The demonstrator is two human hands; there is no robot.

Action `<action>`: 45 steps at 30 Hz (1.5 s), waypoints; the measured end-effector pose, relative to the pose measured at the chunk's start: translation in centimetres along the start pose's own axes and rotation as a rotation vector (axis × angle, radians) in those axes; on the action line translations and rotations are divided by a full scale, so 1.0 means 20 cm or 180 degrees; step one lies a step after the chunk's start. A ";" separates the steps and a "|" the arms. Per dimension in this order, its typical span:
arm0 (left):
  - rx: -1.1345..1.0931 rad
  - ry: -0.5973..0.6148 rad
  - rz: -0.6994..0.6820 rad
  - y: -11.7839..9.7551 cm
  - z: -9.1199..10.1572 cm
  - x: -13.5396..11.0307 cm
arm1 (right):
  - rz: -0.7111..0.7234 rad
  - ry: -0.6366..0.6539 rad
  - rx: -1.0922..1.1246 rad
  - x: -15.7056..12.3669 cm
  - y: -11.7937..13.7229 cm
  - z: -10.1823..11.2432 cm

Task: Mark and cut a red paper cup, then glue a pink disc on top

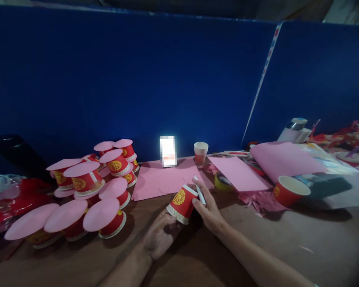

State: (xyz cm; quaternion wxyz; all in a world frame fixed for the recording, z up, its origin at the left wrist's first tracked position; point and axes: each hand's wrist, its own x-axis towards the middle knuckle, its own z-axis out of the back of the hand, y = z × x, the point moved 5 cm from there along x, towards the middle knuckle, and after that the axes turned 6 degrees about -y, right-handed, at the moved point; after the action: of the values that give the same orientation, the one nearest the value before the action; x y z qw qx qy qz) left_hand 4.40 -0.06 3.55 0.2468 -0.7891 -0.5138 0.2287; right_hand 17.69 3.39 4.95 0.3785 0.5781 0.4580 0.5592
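My left hand (164,235) is closed around the lower part of a red paper cup (183,204) with a gold round emblem. The cup is tilted and upside down, its rim with a patterned white band facing down and towards me. In my right hand (209,209) is a slim white tube (200,192), gripped between thumb and fingers; its exact kind cannot be made out. The right fingertips are close beside the cup's base. Behind the cup lie pink paper sheets (155,181).
At left stand several upturned red cups with pink paper discs (101,215) on top, some stacked. A cup stack (200,153) is at the back. Right are another pink sheet (241,173), paper scraps (261,201) and a red cup (288,193). A blue partition (137,79) rises behind.
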 end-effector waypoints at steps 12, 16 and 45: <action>-0.0151 0.0132 0.0006 0.00 0.01 0.01 | 0.0033 0.0029 0.0006 0.00 0.00 0.00; -0.0142 0.0131 0.0005 0.00 0.01 0.01 | 0.0024 0.0042 0.0037 0.00 0.00 0.00; -0.0076 0.0000 0.0016 0.00 0.00 0.00 | -0.0087 0.0037 0.0006 0.00 0.01 0.00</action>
State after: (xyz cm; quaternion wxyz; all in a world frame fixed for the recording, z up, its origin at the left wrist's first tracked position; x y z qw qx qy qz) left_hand 4.37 -0.11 3.50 0.2368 -0.7933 -0.5146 0.2232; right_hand 17.65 3.31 5.17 0.3828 0.5690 0.4686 0.5569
